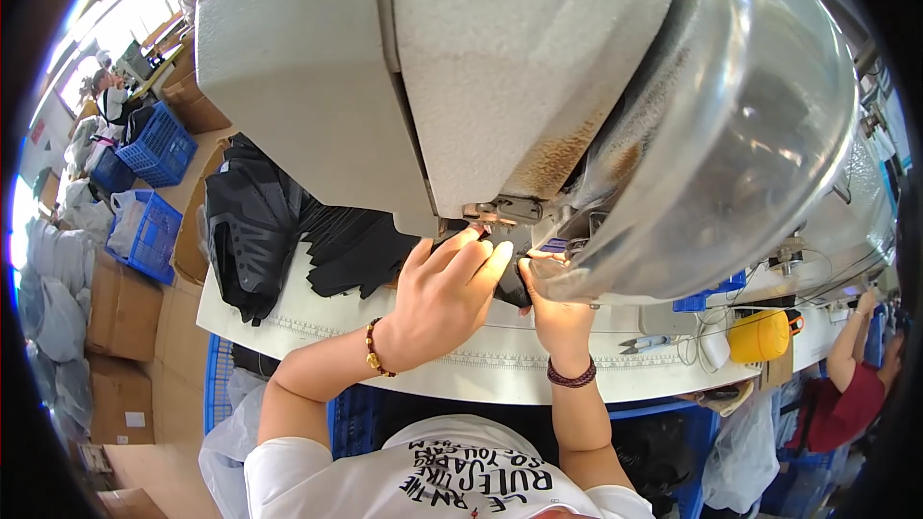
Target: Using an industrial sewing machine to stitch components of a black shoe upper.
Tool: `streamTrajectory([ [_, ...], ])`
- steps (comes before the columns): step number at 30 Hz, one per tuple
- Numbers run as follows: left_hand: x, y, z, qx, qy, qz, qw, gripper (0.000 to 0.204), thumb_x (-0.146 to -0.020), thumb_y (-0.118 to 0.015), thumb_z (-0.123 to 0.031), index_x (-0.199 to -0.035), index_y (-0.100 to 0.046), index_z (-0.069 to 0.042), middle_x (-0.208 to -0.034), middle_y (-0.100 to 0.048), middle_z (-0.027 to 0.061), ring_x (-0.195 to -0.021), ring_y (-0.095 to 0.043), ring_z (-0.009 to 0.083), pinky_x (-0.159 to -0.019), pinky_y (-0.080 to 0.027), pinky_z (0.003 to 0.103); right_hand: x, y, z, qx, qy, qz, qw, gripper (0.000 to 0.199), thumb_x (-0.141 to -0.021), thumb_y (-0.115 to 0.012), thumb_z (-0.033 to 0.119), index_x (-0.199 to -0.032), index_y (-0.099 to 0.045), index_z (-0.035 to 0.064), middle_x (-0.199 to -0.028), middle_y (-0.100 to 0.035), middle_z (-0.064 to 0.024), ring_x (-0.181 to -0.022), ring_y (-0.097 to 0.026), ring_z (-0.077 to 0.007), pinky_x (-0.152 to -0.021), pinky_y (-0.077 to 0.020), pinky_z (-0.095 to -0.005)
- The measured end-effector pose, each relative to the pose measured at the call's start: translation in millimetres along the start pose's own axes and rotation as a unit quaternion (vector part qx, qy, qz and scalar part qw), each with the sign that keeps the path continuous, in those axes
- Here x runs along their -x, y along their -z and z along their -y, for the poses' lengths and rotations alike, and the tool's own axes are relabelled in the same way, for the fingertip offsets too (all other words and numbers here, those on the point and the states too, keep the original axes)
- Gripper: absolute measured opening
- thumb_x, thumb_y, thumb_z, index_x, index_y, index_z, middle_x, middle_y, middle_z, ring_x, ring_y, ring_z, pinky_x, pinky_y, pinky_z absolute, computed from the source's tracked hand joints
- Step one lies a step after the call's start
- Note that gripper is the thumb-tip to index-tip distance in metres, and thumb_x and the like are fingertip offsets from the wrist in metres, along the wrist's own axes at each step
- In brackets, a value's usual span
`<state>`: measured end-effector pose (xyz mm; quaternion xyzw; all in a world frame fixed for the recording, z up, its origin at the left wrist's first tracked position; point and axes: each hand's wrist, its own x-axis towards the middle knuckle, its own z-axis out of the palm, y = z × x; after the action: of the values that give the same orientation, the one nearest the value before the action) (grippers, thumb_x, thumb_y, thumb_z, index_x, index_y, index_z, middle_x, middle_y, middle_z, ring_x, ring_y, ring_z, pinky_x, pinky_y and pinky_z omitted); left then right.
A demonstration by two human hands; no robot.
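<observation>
I am at a large pale sewing machine, with both hands close under its head by the presser foot. A small black fabric piece lies there, partly hidden by my fingers and the machine. My left hand, fingers bent and pressed together, grips its left side. On its right edge my right hand pinches the same piece; some of those fingers are behind the clear plastic cover. To the left, a pile of black glove-shaped fabric pieces rests on the white table.
Black pieces with a grey pattern lie at the table's left end. On the right are snips and a yellow container. Blue crates and cardboard boxes stand on the left floor. A person in red is at the far right.
</observation>
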<state>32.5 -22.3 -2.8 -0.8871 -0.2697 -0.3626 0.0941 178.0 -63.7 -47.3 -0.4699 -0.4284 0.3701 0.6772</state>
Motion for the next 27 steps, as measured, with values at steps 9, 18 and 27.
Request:
streamTrajectory([
  [9,3,6,-6,-0.046,0.028,0.047,0.997,0.047,-0.051,-0.064,-0.005,-0.098,-0.061,-0.007,-0.096,-0.051,0.0052,-0.096,-0.046,0.0242,-0.08,-0.032,0.044,4,-7,-7,-0.001,0.047,0.008,0.999,0.012,-0.082,-0.062,0.001,-0.093,-0.059,-0.0033,-0.082,-0.061,-0.0068,-0.064,-0.059,-0.0101,-0.049,-0.0517,-0.0231],
  [18,-7,16,9,-0.005,0.017,0.102,0.995,0.043,-0.058,-0.061,-0.006,-0.101,-0.06,-0.007,-0.091,-0.05,0.0025,-0.091,-0.048,0.0202,-0.071,-0.036,0.036,13,-24,-7,0.033,0.116,-0.007,0.993,0.011,-0.086,-0.055,-0.001,-0.097,-0.055,-0.0001,-0.09,-0.055,-0.0021,-0.076,-0.05,-0.0048,-0.065,-0.0394,-0.0156],
  [27,-15,23,-5,0.072,-0.013,0.091,0.993,0.042,-0.06,-0.061,-0.009,-0.098,-0.055,0.007,-0.092,-0.05,0.0085,-0.088,-0.052,0.021,-0.074,-0.046,0.031,25,-25,-3,0.117,0.068,0.089,0.987,0.016,-0.094,-0.037,0.007,-0.103,-0.048,-0.0019,-0.083,-0.053,-0.0029,-0.073,-0.048,-0.0056,-0.065,-0.0391,-0.019],
])
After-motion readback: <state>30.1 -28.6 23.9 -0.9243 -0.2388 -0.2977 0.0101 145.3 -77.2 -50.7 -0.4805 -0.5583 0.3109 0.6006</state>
